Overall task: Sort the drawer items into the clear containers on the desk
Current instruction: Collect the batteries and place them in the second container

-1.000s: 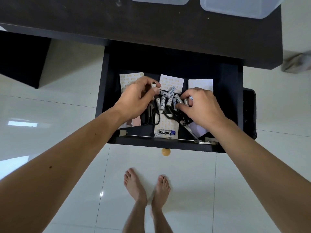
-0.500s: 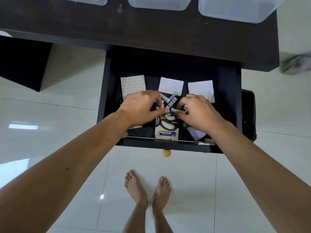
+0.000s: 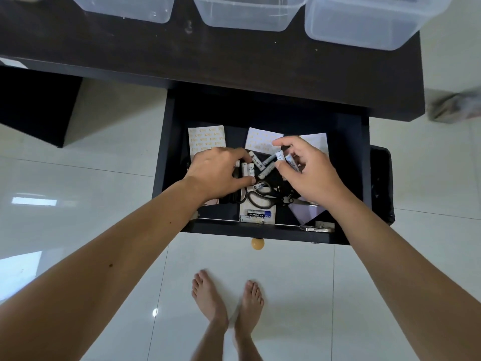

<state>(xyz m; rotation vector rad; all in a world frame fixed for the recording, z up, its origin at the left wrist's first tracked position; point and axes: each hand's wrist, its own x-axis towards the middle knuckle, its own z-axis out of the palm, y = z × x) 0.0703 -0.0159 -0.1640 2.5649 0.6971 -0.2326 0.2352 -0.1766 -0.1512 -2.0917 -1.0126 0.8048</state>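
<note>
Black wood makes the open drawer, and we reach both hands into it. Our left hand curls down over a bunch of small white stick batteries and grips them. Our right hand pinches two more white batteries between thumb and fingers, lifted a little above the pile. More loose white batteries lie between our hands. Black-handled scissors lie just under them, near the front of the drawer. A dark blue battery rests at the front edge. Three white paper sheets lie flat at the back of the drawer. Three clear plastic containers sit in a row on the dark desk above the drawer. We stand barefoot on white floor tiles.
</note>
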